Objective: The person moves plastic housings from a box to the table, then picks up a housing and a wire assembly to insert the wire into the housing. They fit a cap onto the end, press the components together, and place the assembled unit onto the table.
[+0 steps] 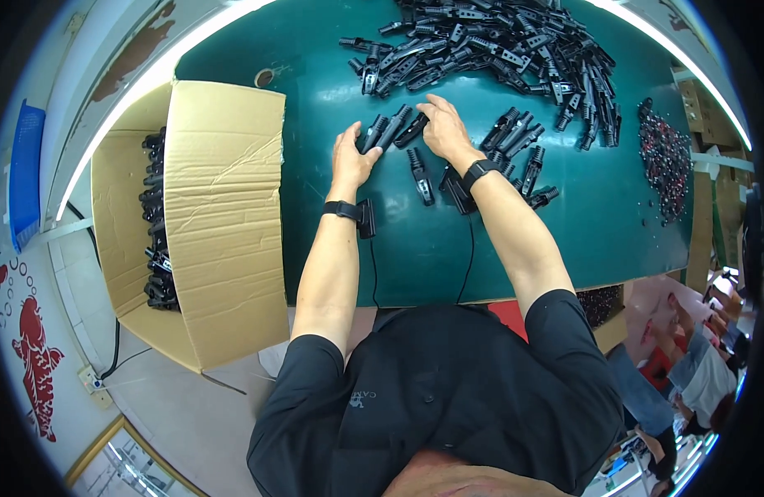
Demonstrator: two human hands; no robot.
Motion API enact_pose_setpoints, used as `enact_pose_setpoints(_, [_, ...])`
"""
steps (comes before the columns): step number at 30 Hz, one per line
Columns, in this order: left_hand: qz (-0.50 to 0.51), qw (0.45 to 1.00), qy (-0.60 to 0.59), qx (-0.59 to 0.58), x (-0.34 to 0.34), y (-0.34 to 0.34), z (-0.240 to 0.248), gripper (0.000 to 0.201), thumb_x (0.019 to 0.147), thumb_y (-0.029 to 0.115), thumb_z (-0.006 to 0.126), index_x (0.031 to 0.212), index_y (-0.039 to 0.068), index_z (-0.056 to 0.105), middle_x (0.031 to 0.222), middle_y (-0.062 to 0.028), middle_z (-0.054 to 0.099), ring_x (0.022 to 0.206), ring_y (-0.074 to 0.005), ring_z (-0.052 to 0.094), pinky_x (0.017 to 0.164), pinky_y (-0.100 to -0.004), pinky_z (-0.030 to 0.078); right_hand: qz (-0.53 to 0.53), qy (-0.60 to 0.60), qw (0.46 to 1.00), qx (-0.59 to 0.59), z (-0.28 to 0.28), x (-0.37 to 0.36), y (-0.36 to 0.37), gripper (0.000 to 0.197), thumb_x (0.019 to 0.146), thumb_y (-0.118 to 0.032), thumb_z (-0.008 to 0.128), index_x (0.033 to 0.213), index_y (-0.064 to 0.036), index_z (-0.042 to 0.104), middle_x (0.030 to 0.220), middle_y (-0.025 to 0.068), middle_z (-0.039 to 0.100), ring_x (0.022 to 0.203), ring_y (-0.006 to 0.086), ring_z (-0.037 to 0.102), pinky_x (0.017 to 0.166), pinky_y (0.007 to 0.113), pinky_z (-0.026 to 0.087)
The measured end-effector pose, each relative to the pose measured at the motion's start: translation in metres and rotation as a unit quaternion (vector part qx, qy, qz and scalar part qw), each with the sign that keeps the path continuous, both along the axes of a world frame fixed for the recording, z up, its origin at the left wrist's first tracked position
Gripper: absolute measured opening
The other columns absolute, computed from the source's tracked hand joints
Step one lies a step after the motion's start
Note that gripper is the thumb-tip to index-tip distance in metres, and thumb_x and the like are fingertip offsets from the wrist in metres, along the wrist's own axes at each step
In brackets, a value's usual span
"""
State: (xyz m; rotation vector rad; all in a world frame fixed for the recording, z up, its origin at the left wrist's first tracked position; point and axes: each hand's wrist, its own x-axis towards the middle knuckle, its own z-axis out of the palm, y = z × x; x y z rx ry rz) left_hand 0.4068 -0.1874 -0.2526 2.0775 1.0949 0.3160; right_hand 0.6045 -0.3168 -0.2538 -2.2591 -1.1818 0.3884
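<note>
Left hand point(354, 159) grasps slim black parts point(391, 128) with ribbed ends; right hand point(445, 132) pinches 1 dark piece point(410, 131).

The parts point(392, 127) are black, the table point(415, 269) green.

green tabletop point(419, 261) gleaming, catching the light! big heap of black pieces point(502, 50) with ribbed ends sprawling along the far side, a smaller cluster point(510, 137) lying nearer, right of centre, one lone piece point(420, 177) apart to the left of that, and over by the right edge, a scatter of tiny dark and red bits point(667, 170)!
</note>
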Motion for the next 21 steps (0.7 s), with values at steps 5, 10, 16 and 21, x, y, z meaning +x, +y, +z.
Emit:
enact_pose_setpoints(5, [-0.006, 0.994, -0.04, -0.102, -0.019, 0.017, -0.016, 0.061, 0.082, 0.01, 0.084, 0.14, 0.006, 0.062, 0.129, -0.0157, 0.068, 0.116, -0.0272, 0.067, 0.095, -0.0384, 0.057, 0.023, -0.015, 0.998, 0.054, 0.001, -0.01, 0.0, 0.046, 0.089, -0.004, 0.061, 0.135, -0.0033, 0.066, 0.151, 0.0221, 0.053, 0.138, 0.0395, 0.051, 0.119, 0.045, 0.041])
enact_pose_setpoints(10, [0.025, 0.991, -0.07, -0.108, -0.022, 0.016, -0.016, 0.063, 0.084, 0.006, 0.081, 0.143, 0.003, 0.059, 0.135, -0.0167, 0.066, 0.121, -0.0253, 0.066, 0.098, -0.0378, 0.056, -0.047, 0.021, 0.992, 0.118, 0.02, -0.036, -0.031, 0.046, 0.089, -0.012, 0.069, 0.134, -0.003, 0.065, 0.146, 0.0221, 0.056, 0.136, 0.0409, 0.053, 0.115, 0.044, 0.045])
enact_pose_setpoints(16, [0.015, 0.988, -0.125, -0.093, -0.012, 0.003, -0.014, 0.061, 0.084, 0.006, 0.081, 0.141, 0.003, 0.06, 0.134, -0.0163, 0.067, 0.12, -0.0246, 0.066, 0.096, -0.0371, 0.056, -0.02, 0.044, 0.999, 0.024, 0.052, -0.098, -0.07, 0.064, 0.087, -0.014, 0.075, 0.144, 0.0024, 0.052, 0.138, 0.0233, 0.057, 0.126, 0.0434, 0.058, 0.108, 0.046, 0.049])
enact_pose_setpoints(21, [-0.008, 0.996, -0.072, -0.054, -0.006, -0.005, -0.009, 0.063, 0.082, 0.008, 0.082, 0.141, 0.003, 0.06, 0.134, -0.0171, 0.067, 0.118, -0.026, 0.067, 0.097, -0.0377, 0.056, -0.003, 0.072, 0.993, -0.094, 0.053, -0.11, -0.074, 0.075, 0.085, -0.011, 0.075, 0.15, 0.0068, 0.042, 0.135, 0.0263, 0.054, 0.121, 0.0448, 0.06, 0.104, 0.047, 0.052])
